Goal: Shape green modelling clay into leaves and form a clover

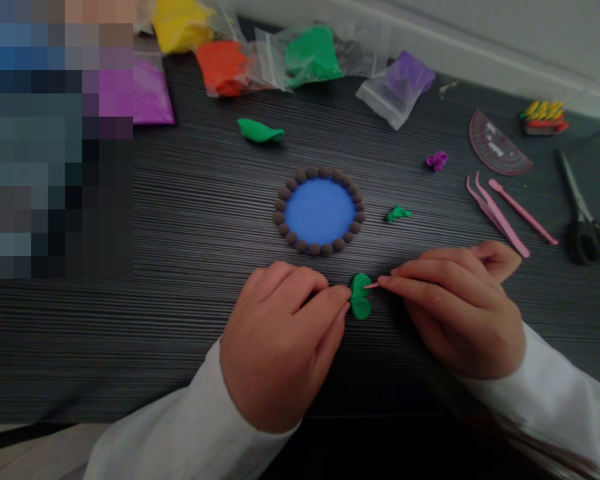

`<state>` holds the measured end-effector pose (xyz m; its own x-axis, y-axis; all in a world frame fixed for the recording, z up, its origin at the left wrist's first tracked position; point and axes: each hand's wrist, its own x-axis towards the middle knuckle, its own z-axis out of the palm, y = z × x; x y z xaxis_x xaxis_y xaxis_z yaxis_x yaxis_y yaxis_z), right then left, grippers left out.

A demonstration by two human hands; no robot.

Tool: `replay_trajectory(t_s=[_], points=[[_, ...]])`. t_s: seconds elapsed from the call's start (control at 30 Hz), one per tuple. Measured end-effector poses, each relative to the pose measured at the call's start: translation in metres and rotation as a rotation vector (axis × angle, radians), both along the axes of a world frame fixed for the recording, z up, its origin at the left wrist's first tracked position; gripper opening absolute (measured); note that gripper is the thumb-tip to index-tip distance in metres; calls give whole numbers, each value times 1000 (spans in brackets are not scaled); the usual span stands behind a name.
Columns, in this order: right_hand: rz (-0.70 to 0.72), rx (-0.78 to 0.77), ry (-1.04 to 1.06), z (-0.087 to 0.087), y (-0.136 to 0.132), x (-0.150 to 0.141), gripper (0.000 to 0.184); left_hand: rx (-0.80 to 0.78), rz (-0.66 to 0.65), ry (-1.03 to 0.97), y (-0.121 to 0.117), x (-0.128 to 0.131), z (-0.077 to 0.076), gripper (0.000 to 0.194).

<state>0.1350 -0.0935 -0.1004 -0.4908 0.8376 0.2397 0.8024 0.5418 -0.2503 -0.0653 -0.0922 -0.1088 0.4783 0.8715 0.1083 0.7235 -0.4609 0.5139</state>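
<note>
Dark, striped tabletop (190,213) under dim light, and at far left lies a magenta packet (153,97), then a yellow bag (183,27) and a red bag (225,67) along the back. Below them sits a green lump (260,131). Now the left hand (285,333), low and busy: thumb and finger pinch the left edge of the green leaf (361,308). Just beyond, a blue disc (320,210) rests ringed by brown beads (279,217). Back to the leaf, two-lobed, near the table's front edge: a thin pink tool (373,285) meets its grooved upper lobe, so line-pressing looks like the step in hand. Any further stroke calls for a light tip and a steady left pinch, since soft clay could tear. Beyond lies a green scrap (399,213), then the right hand (455,300), fingertips closed round that tool. Farther over, tweezers (500,217), a pink stick (525,213) and scissors (583,213) lie apart, untouched.
</note>
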Motion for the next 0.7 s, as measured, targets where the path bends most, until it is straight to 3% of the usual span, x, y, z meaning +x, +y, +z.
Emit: replay_trajectory(t_s=[0.43, 0.7], points=[[12, -7, -1, -1, 1, 0, 24, -6, -3, 13, -1, -2, 1, 15], [-97, 18, 63, 1, -14, 1, 25, -10, -14, 30, 0, 0, 0, 15]])
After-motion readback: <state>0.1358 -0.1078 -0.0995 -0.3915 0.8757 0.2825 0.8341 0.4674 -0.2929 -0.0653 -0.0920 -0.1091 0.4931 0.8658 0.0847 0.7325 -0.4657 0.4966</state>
